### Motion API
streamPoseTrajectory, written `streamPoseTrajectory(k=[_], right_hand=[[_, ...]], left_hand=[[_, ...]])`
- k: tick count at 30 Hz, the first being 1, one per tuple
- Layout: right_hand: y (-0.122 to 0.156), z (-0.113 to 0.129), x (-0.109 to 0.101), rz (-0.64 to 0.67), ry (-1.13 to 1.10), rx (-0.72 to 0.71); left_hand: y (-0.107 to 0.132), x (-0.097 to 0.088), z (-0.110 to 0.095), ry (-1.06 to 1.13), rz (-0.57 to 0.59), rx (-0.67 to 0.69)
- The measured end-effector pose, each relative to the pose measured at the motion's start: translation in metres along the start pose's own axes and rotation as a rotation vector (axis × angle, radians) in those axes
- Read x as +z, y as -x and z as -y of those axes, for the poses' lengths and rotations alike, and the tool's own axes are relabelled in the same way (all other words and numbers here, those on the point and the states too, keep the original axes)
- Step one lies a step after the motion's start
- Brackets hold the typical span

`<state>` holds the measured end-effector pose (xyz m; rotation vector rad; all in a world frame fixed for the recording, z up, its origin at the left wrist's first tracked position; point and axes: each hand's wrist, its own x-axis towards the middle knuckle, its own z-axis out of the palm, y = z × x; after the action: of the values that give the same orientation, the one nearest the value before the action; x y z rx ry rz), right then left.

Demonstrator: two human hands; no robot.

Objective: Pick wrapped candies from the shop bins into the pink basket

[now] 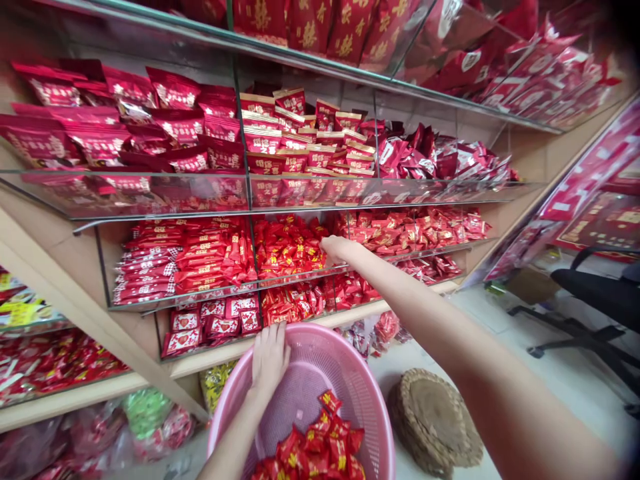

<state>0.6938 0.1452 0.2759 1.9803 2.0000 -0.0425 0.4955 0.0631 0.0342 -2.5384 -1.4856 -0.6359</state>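
My left hand (269,357) is hooked over the far left rim of a pink plastic basket (383,413), fingers wrapped on its edge. Red wrapped candies (313,447) with yellow print lie heaped at the near side inside it. My right hand (336,249) reaches into a shelf compartment, at the right edge of a pile of similar red candies (287,247). Its fingers look curled together, and whatever they hold is hidden from me.
Glass-fronted shelves (320,203) hold red packets above and below my right hand. A round woven stool (435,420) stands right of the basket. Farther right is a black office chair (600,293). Bagged goods (160,413) lie under the shelf at left.
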Motion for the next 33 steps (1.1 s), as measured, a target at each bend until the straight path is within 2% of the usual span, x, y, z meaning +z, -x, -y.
streamPoseTrajectory(k=[9,16,21,25,27,29,31,33], right_hand=[[-0.005,0.0,-0.008,0.034,-0.008,0.021],[0.007,-0.007,-0.017,-0.062,0.027,-0.001],[0.034,-0.022,-0.031,-0.159,0.024,-0.035],[0.083,-0.038,-0.037,-0.28,-0.037,-0.065],[0.112,-0.042,-0.029,-0.296,-0.102,-0.078],[0.138,-0.041,-0.008,-0.242,-0.203,-0.137],[0.156,-0.034,0.029,-0.172,-0.319,-0.244],[0.167,-0.02,0.081,-0.08,-0.418,-0.315]], left_hand=[[-0.001,0.0,0.0,0.01,-0.019,-0.011],[0.0,0.002,0.001,0.025,-0.027,-0.011],[-0.001,0.0,0.001,0.007,-0.019,-0.003],[-0.001,-0.001,0.0,0.0,-0.018,-0.005],[-0.001,-0.002,-0.001,0.0,-0.011,-0.013],[-0.002,-0.004,-0.001,0.014,-0.009,-0.015],[-0.003,-0.006,-0.003,0.038,-0.042,-0.008],[-0.002,-0.007,-0.009,0.075,-0.097,0.003]])
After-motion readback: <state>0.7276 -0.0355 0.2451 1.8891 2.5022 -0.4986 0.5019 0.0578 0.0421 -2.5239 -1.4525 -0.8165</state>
